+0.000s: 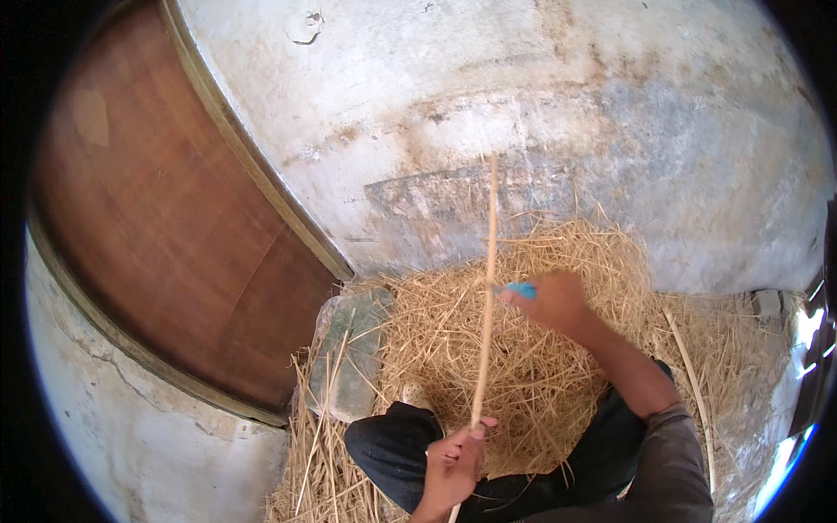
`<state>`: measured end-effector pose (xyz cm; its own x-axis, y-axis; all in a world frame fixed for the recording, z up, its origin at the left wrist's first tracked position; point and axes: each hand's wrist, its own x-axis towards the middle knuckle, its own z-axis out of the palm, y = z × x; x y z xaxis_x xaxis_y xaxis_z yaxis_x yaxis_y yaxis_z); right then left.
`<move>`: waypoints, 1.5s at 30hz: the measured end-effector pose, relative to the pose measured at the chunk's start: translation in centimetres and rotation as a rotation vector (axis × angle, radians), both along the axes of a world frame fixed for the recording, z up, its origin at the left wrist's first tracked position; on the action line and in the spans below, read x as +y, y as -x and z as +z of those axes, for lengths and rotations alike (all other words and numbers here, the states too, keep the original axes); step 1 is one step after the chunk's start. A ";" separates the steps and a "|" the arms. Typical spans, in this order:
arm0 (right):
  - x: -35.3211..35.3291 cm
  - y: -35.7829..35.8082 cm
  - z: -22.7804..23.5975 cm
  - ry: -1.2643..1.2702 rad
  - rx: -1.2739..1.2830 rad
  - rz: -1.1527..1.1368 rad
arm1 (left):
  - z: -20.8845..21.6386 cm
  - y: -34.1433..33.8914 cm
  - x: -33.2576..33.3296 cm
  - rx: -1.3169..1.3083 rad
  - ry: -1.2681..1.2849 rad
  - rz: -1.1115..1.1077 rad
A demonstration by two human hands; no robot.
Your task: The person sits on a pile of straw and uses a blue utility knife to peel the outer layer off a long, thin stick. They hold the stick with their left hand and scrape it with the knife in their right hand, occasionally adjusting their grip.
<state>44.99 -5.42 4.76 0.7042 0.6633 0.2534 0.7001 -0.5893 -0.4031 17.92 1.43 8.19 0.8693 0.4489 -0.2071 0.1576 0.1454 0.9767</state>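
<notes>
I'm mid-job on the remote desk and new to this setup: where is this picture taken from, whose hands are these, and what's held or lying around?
There is no machine here, just a seated person's two bare hands. The one picture comes from a wide fisheye camera on their head, looking down, so straight edges bend. Picture left is the person's left.

The left hand holds a long pale stick near its lower end. The right hand holds a small blue tool beside the stick; its tip is too blurred to make out.

Loose straw covers the ground, with a grey slab at the left.
</notes>
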 end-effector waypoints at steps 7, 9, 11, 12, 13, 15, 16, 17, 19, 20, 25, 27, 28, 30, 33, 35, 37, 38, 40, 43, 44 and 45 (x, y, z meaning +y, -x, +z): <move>-1.8 6.1 0.1 -0.196 -0.182 0.344 | -1.0 0.2 0.6 -0.088 0.011 -0.010; -1.9 4.3 0.4 -0.201 -0.208 0.238 | -0.1 0.5 -0.2 -0.047 -0.102 -0.012; -2.2 1.5 0.4 -0.129 -0.249 0.030 | 0.3 0.6 -0.9 -0.029 -0.180 -0.018; -2.2 1.3 0.6 -0.134 -0.203 0.016 | 0.1 0.5 -1.0 -0.041 -0.210 -0.011; -2.2 1.3 0.7 -0.140 -0.158 0.004 | 0.1 0.2 -1.0 -0.053 -0.240 -0.003; -2.5 3.0 1.0 -0.141 -0.109 0.084 | 0.5 -0.4 -0.3 -0.067 -0.242 -0.032; -3.0 4.9 1.6 -0.143 -0.112 0.175 | 0.6 -0.7 0.0 -0.074 -0.247 -0.045; -3.2 6.1 2.0 -0.144 -0.115 0.267 | 0.6 -0.9 0.0 -0.088 -0.248 -0.039; -3.2 6.6 1.4 -0.150 -0.153 0.324 | 0.3 -1.2 -0.1 -0.102 -0.252 -0.039; -3.2 6.5 1.2 -0.153 -0.172 0.353 | 0.2 -1.3 -0.2 -0.095 -0.261 -0.039; -2.8 2.9 1.8 -0.130 -0.136 0.111 | 0.7 -0.4 -1.0 0.004 -0.287 -0.045; -2.9 2.6 2.2 -0.096 -0.103 0.079 | 0.4 -0.2 -0.8 -0.006 -0.285 -0.052; -2.7 3.3 2.0 -0.088 -0.075 0.139 | 0.3 -0.3 -0.7 -0.019 -0.284 -0.054; -2.5 5.3 1.8 -0.039 -0.064 0.264 | -0.4 -0.9 0.1 -0.040 -0.364 -0.035; -2.5 7.1 2.1 0.012 -0.101 0.354 | -0.3 -1.0 0.5 -0.061 -0.394 -0.023; -1.9 4.8 2.1 -0.038 -0.132 0.296 | 0.2 -0.9 -0.1 -0.036 -0.388 0.023; -1.9 4.5 2.3 -0.037 -0.112 0.265 | 0.2 -1.0 0.3 -0.028 -0.416 0.013; -1.8 4.4 2.3 -0.037 -0.102 0.249 | 0.1 -1.0 0.4 -0.023 -0.431 0.008; -1.5 3.6 2.4 -0.017 -0.083 0.205 | 0.4 -1.3 0.5 -0.024 -0.448 0.006; -1.2 0.7 2.1 -0.100 -0.130 0.059 | 0.9 -1.2 0.2 -0.009 -0.487 -0.013; -1.2 -0.1 2.1 -0.149 -0.159 -0.004 | 1.2 -1.0 0.0 -0.001 -0.504 -0.022; -1.2 0.4 2.2 -0.129 -0.193 0.043 | 1.5 -0.9 -0.3 0.019 -0.498 -0.008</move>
<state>44.60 -6.65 6.92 0.6060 0.6453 0.4652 0.7951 -0.5092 -0.3294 18.83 1.16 9.70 0.8713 0.4905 0.0149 0.1751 -0.3391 0.9243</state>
